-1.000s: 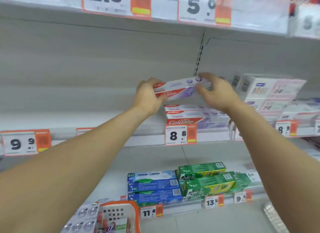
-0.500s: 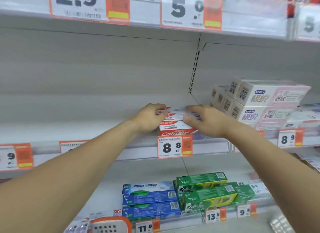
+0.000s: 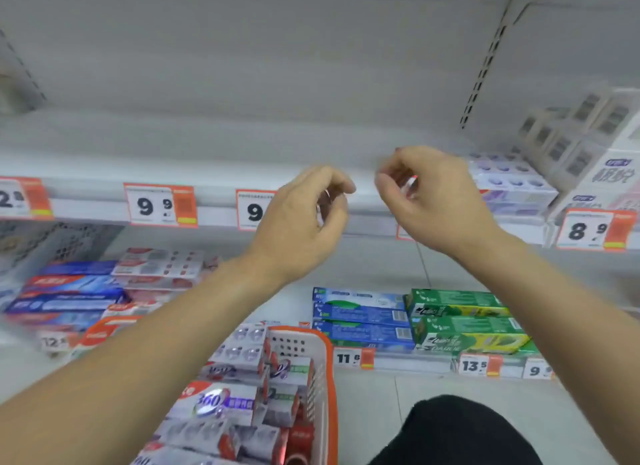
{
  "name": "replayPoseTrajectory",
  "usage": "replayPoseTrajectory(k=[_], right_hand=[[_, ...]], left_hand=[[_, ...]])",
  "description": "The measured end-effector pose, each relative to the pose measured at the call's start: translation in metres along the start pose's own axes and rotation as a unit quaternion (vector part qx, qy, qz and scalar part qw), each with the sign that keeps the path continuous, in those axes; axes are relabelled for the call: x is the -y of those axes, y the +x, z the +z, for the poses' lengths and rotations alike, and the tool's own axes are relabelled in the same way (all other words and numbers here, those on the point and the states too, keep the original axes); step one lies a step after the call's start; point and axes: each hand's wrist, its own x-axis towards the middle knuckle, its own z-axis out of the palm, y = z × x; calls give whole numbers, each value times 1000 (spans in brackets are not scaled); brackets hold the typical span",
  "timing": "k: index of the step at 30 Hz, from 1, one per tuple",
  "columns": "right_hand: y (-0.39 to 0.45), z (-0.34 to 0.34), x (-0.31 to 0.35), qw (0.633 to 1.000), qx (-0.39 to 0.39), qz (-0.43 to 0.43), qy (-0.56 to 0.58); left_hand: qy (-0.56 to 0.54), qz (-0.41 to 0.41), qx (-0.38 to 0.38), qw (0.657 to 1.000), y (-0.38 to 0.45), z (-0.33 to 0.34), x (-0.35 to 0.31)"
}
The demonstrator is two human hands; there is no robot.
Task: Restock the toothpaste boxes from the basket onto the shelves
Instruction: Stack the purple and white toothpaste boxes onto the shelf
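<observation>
My left hand (image 3: 304, 219) and my right hand (image 3: 433, 194) hang in front of the middle shelf (image 3: 221, 210), fingers loosely curled, holding nothing. The white and purple toothpaste boxes (image 3: 509, 184) lie stacked on that shelf just right of my right hand. Below, an orange-rimmed white basket (image 3: 322, 378) holds several white and red toothpaste boxes (image 3: 228, 405), one marked 360. The frame is blurred by motion.
White boxes (image 3: 588, 142) are piled at the right of the middle shelf. The lower shelf carries blue boxes (image 3: 360, 319), green boxes (image 3: 464, 322) and a blue and red stack (image 3: 69, 291) on the left. Price tags (image 3: 161, 205) line the shelf edges. A dark trouser knee (image 3: 457, 433) shows bottom right.
Both hands have let go of the white and purple box, left on the stack, and have drawn back. The view has swung left and down, showing the basket.
</observation>
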Motion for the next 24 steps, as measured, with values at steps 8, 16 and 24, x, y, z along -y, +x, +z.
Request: replayPoseTrajectory(k=[8, 16, 24], right_hand=[[-43, 170, 125, 815, 575, -20, -69], [-141, 241, 146, 695, 707, 18, -135], [-184, 248, 138, 755, 634, 156, 67]], left_hand=[[192, -300, 429, 830, -277, -103, 126], [138, -322, 307, 885, -354, -121, 141], [-36, -453, 214, 864, -345, -175, 160]])
